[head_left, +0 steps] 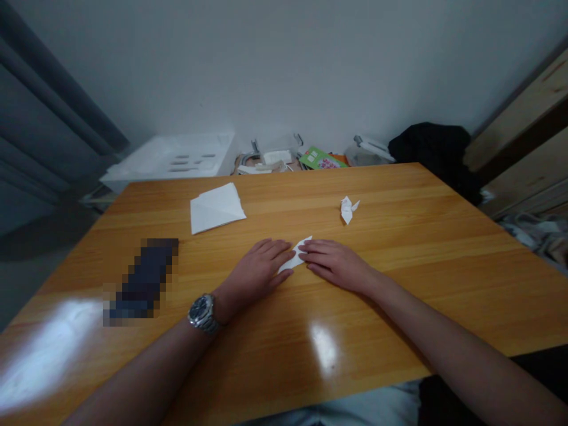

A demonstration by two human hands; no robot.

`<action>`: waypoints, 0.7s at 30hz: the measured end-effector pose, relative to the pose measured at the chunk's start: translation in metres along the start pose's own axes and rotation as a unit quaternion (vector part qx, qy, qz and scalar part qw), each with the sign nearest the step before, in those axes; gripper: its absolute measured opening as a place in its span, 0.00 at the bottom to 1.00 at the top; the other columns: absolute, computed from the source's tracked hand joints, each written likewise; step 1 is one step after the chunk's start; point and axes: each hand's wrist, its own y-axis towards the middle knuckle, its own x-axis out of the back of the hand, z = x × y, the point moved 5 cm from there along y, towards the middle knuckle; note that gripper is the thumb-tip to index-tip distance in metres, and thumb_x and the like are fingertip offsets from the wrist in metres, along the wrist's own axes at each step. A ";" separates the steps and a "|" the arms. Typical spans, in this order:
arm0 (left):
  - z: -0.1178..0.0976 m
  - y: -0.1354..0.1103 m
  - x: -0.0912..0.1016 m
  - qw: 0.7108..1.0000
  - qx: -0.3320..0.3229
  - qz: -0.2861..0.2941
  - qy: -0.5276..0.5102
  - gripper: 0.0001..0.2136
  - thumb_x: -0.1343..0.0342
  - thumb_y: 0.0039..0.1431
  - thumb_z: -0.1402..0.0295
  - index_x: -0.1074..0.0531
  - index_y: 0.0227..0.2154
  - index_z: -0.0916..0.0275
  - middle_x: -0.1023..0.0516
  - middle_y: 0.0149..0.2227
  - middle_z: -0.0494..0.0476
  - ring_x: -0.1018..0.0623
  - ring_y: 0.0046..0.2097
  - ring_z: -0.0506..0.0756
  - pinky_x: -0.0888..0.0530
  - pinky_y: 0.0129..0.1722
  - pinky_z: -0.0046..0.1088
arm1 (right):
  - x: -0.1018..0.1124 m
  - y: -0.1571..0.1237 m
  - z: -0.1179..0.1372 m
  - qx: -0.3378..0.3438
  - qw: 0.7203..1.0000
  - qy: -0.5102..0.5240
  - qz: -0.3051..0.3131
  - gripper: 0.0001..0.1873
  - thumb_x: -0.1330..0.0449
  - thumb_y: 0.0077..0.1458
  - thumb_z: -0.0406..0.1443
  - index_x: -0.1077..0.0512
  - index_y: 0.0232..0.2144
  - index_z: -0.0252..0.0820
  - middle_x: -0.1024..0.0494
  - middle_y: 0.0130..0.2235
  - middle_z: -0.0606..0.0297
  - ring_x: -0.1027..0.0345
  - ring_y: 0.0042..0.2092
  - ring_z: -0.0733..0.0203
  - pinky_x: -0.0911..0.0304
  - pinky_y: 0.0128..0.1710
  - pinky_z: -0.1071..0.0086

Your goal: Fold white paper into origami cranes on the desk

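Observation:
A small folded piece of white paper point(293, 257) lies slantwise on the wooden table, narrow and pointed at its far end. My left hand point(261, 265), with a metal watch point(203, 312) on the wrist, rests on its left side, fingers stretched out and thumb apart near the lower edge. From the right, my right hand point(335, 263) lays its extended fingertips on the paper, slightly spread. Parts of the sheet are hidden under both hands. Beyond my right hand sits a small folded paper figure point(348, 210) with pointed ends.
A stack of white paper sheets point(217, 208) lies at the back left of the table point(444, 266). A dark pixelated object point(144, 281) is at the left. Behind the far edge are a white tray point(177, 157), a green booklet point(320, 158) and a black cloth heap point(430, 148).

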 end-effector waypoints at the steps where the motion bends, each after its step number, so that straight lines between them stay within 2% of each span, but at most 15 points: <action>1: -0.001 0.000 0.001 1.000 0.002 -0.007 0.004 0.20 0.52 0.72 0.59 0.31 0.59 0.61 0.28 0.60 0.64 0.29 0.61 0.62 0.34 0.62 0.45 | 0.000 0.000 0.001 -0.001 1.000 -0.003 -0.004 0.15 0.43 0.67 0.35 0.24 0.53 0.44 0.22 0.56 0.55 0.29 0.59 0.53 0.34 0.61 0.53; 9: -0.006 0.004 0.003 0.999 0.006 -0.031 0.017 0.14 0.51 0.72 0.64 0.26 0.53 0.61 0.21 0.51 0.61 0.24 0.51 0.60 0.27 0.54 0.41 | -0.004 0.002 -0.002 -0.025 0.999 -0.034 -0.009 0.12 0.42 0.67 0.38 0.22 0.49 0.47 0.20 0.52 0.58 0.26 0.53 0.52 0.30 0.53 0.55; 15: -0.006 0.005 0.001 0.999 0.024 -0.027 0.025 0.13 0.51 0.71 0.68 0.24 0.50 0.63 0.21 0.50 0.62 0.23 0.49 0.60 0.25 0.51 0.41 | -0.003 0.007 0.002 -0.033 0.999 -0.012 -0.024 0.10 0.41 0.66 0.38 0.20 0.45 0.45 0.20 0.46 0.56 0.27 0.48 0.54 0.30 0.49 0.59; 21: -0.002 0.002 -0.002 0.998 0.039 -0.045 -0.001 0.13 0.52 0.72 0.68 0.25 0.51 0.62 0.20 0.50 0.61 0.22 0.49 0.59 0.25 0.51 0.40 | 0.000 0.015 0.000 -0.036 0.999 0.007 -0.001 0.08 0.39 0.65 0.37 0.20 0.42 0.44 0.21 0.43 0.57 0.28 0.45 0.55 0.31 0.45 0.62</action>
